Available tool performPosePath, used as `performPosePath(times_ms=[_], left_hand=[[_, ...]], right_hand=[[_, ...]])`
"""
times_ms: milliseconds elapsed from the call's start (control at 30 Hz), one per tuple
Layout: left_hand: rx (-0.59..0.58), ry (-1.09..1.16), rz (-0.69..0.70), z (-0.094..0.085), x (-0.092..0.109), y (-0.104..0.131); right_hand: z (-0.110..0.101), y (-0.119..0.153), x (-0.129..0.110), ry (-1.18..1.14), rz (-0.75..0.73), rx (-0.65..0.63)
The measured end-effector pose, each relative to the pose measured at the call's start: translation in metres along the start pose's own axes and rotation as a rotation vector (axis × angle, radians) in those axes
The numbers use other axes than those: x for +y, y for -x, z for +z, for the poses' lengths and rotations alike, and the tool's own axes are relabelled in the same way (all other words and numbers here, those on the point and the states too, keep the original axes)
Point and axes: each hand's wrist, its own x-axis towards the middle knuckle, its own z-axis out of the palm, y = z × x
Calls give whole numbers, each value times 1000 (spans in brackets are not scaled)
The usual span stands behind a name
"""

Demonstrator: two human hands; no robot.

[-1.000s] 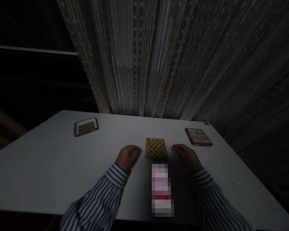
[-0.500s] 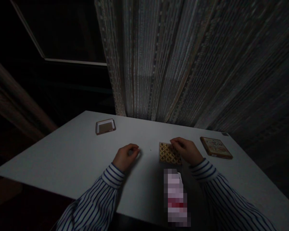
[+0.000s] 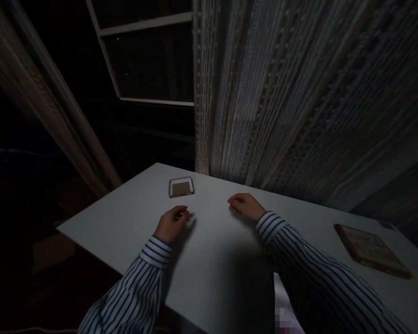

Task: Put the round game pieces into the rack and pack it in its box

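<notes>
My left hand hovers over the white table, its thumb and fingers curled close together; whether anything is between them is too dark to see. Toward the back, my right hand is also pinched, and what it may hold is hidden. An open shallow box with a brown inside sits beyond my left hand. The tray of round pieces is mostly covered by my right forearm, with only a dim bit showing beside the sleeve.
A flat box with a picture on its lid lies at the right. Behind the table hangs a striped curtain. A partly blurred pale item is at the near edge, and a small dark object lies in the far right corner.
The view has turned left. My right hand has left the tray of round pieces and moved left toward the open box. My left hand has come nearer that box.
</notes>
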Motion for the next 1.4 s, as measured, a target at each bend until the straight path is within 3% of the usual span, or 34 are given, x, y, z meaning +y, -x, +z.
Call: performPosePath(times_ms=[300,533,967,1400], left_hand=[[166,-8,-188,-37,-38,-47],[198,0,-254,-36,-57,-82],[214,34,-308,-28,-79,-125],[204,124,-279,-24,-85,-126]], right_hand=[[60,-82,2,63,47,-33],[88,-115,-4,195,26,-39],[127,-157,-23,412,106,-28],[127,-153,-26,426,75,-16]])
